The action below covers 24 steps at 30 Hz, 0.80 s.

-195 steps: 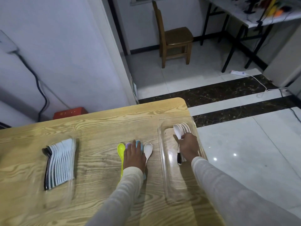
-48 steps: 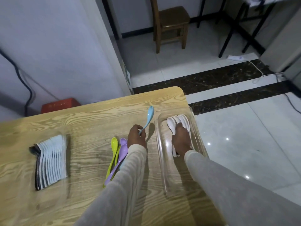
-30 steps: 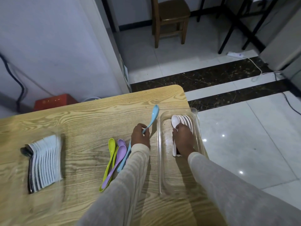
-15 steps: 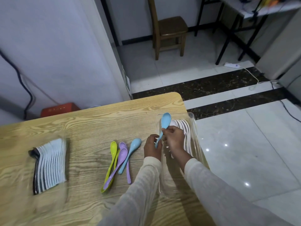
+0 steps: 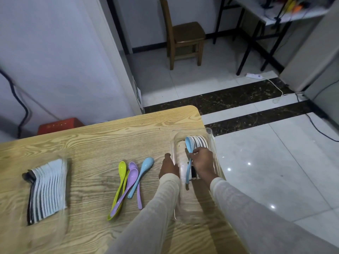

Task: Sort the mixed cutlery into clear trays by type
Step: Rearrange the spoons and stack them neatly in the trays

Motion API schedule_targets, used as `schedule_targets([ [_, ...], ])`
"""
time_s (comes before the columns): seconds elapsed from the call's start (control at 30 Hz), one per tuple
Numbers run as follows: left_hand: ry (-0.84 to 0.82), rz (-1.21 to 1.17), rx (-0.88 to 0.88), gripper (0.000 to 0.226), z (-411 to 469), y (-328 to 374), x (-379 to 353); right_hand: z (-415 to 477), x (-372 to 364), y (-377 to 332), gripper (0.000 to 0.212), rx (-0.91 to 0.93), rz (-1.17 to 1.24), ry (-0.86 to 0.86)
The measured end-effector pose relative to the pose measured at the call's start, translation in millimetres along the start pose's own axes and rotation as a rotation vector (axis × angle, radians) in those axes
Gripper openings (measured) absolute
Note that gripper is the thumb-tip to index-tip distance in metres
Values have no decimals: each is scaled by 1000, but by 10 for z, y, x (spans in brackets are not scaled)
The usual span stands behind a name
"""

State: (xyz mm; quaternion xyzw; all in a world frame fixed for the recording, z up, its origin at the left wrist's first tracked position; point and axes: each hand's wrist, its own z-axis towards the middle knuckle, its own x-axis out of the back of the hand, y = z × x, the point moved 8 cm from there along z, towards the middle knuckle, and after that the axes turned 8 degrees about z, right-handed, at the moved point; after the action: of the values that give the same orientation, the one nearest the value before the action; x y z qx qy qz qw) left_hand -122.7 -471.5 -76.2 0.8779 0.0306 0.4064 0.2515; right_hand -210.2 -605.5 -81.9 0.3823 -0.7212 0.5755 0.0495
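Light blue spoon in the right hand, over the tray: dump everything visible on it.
The light blue spoon looks like smooth one-piece plastic, with an oval bowl at the far end and a slim handle running back toward the person. The right hand pinches it just below the bowl. It is over the clear tray, roughly lengthwise, with its bowl by the nested white spoons. Whether it rests on them or hangs just above cannot be told.
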Motion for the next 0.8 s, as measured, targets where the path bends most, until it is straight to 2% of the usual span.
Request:
schedule_targets([
  [0.2,25,2,39,46,-100,-134,-45,-22,-132,-92,18,70,-173,-53],
  [0.3,31,13,35,56,-139,-167,-110,-38,-219,-108,17,122,-281,-65],
  [0.47,169,362,-125,67,-105,-60,4,-39,-334,-121,19,172,-382,-69],
  [0.57,135,438,-176,70,-71,-72,-37,14,-354,-149,18,193,-411,-63],
  [0.8,79,412,-176,70,-49,-110,-102,59,-392,-175,17,214,-441,-73],
])
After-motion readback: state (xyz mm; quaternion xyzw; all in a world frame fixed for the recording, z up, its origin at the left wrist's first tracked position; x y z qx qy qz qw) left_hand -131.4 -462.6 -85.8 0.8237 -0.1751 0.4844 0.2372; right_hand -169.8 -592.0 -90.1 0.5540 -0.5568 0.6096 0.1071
